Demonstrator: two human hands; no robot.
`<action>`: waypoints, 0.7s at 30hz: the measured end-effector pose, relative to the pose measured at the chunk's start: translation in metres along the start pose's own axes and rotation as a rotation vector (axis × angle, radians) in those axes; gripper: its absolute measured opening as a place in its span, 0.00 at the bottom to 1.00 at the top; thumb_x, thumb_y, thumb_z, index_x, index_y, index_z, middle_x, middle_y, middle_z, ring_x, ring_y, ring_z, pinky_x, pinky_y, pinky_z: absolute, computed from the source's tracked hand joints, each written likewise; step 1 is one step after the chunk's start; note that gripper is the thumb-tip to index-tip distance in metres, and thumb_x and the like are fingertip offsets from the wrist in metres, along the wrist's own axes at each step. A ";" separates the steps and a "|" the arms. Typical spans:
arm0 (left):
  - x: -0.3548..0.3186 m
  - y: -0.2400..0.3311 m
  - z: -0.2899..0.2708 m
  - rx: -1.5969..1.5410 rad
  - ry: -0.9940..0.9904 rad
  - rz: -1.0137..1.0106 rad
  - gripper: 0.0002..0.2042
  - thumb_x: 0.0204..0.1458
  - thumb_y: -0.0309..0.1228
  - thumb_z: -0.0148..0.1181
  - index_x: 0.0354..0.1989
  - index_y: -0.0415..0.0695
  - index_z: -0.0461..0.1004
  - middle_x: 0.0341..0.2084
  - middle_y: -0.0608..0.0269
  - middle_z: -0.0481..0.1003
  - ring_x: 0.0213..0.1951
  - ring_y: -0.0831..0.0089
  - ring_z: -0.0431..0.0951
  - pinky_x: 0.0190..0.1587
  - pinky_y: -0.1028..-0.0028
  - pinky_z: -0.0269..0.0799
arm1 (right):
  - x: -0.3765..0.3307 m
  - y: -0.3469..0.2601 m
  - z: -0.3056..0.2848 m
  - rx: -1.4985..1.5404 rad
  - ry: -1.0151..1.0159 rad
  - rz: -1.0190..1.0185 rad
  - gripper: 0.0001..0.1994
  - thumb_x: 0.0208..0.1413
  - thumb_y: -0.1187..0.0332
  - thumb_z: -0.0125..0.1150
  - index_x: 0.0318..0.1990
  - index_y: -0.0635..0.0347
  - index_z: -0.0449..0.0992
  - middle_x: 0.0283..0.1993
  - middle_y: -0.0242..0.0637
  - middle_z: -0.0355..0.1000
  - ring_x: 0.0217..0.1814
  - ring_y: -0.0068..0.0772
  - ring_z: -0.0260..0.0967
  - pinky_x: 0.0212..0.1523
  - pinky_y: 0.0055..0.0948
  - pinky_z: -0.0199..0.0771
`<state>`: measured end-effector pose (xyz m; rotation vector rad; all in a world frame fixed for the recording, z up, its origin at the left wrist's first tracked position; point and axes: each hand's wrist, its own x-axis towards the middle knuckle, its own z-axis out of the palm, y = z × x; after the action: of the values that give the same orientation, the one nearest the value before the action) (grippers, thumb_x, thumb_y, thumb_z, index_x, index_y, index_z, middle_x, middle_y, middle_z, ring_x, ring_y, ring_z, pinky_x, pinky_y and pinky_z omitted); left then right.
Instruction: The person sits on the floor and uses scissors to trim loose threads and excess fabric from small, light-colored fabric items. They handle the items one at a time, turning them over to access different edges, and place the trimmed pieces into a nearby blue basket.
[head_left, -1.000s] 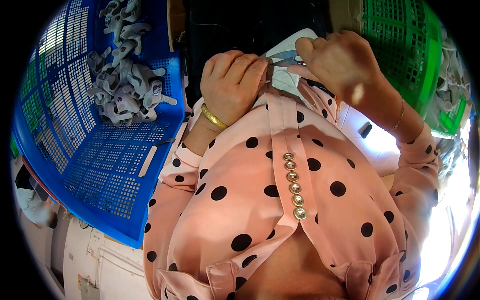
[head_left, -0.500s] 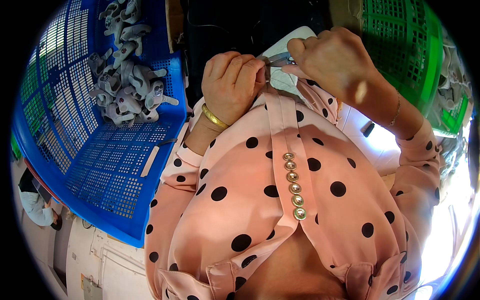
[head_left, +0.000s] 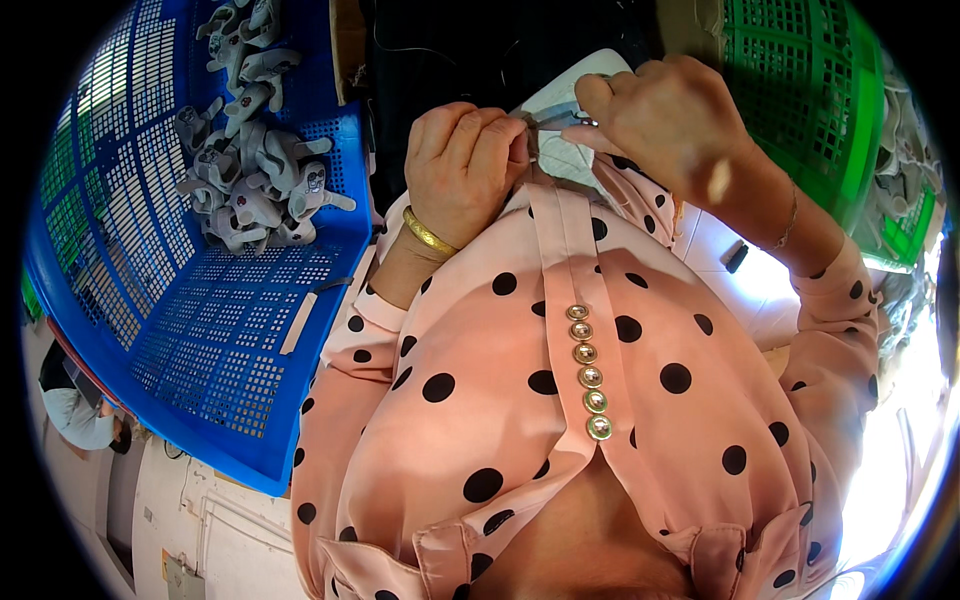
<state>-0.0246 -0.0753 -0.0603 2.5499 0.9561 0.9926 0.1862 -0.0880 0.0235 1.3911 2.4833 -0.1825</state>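
Between the two hands, top centre of the head view: small grey piece (head_left: 527, 128) pinched at the fingertips of the left hand (head_left: 462, 170). That grip is closed narrow, fingers curled over, thumb side toward the right hand. Can't tell what the grey piece is; mostly hidden by the fingers.

Right hand (head_left: 668, 118) sits just beside it, touching or nearly so. Its grip is closed on a small metal tool (head_left: 562, 115), looks like snips or tweezers; tip points left at the grey piece. Whether the tip is actually on the piece: can't tell.

Directly behind both grips: pale grey-white object (head_left: 570, 90), rounded edge showing above the tool, rest covered by the right hand.

Left wrist carries a gold bangle (head_left: 428, 235). Right wrist has a thin bracelet (head_left: 790, 215). Both sleeves and the front below the grips are a pink blouse with black dots (head_left: 500, 400), with a row of round metallic buttons (head_left: 587, 370) down the placket.

Further out, left of the left grip: blue slotted plastic crate (head_left: 200, 350), tilted in view. A pile of small grey soft toy figures (head_left: 250, 170) lies in its far end, well apart from the hands; near end of the crate holds a single pale strip (head_left: 298, 322).

Right of the right grip: green slotted crate (head_left: 800, 90), more grey items just past its edge, blurred.

White worktop (head_left: 720, 250) shows under the right forearm, with a small dark object (head_left: 736, 257) on it.
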 end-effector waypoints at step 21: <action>0.009 0.007 -0.026 -0.421 -0.250 -0.094 0.11 0.40 0.32 0.71 0.35 0.52 0.82 0.36 0.71 0.77 0.39 0.66 0.72 0.42 0.72 0.69 | -0.046 0.006 -0.003 0.515 0.180 0.176 0.15 0.52 0.58 0.64 0.28 0.61 0.69 0.17 0.41 0.66 0.20 0.48 0.65 0.19 0.35 0.61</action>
<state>-0.0335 -0.0751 -0.0336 2.1896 0.7027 0.7337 0.2134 -0.1211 0.0402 1.8894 2.5446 -0.7309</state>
